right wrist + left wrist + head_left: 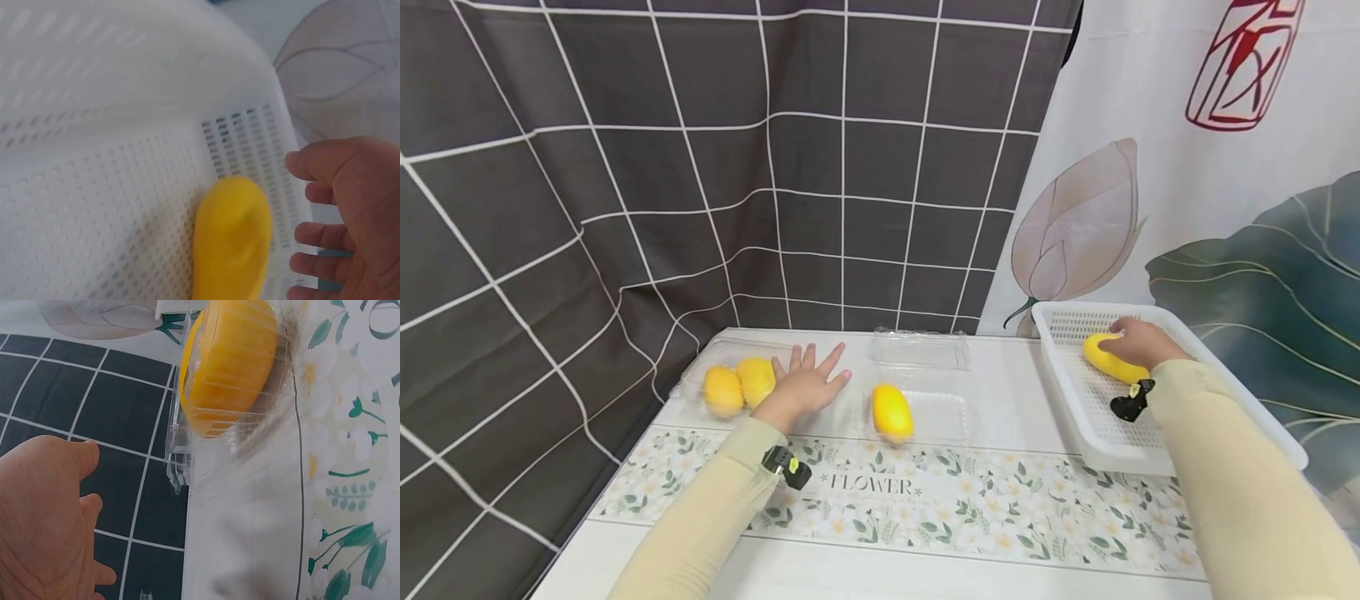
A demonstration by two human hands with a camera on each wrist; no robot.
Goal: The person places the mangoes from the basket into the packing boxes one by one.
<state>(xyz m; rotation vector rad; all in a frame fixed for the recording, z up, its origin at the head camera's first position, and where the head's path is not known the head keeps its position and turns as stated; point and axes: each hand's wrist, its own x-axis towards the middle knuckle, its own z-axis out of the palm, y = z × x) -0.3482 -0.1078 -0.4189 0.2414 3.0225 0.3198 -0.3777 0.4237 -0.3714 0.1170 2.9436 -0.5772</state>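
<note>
At the left of the surface (1000, 392), two rounded yellow fruits (723, 392) sit side by side in a clear box (691, 385). My left hand (801, 387) is just to their right, fingers spread, with nothing in its grasp; whether it touches the box I cannot tell. Next comes the middle box (946, 415), also clear, with an oval yellow fruit (892, 412) in it, nearer my left hand than my right, its long axis pointing away from me and leaning a little left. Farther right stands the white basket (1067, 408), and in it lies the long yellow fruit (1112, 365). My right hand (1142, 340) is by far the nearer to it: the fruit is to that hand's left, its long axis running from far left to near right. My right fingers are relaxed, not wrapped round it; I cannot tell whether a fingertip touches.
</note>
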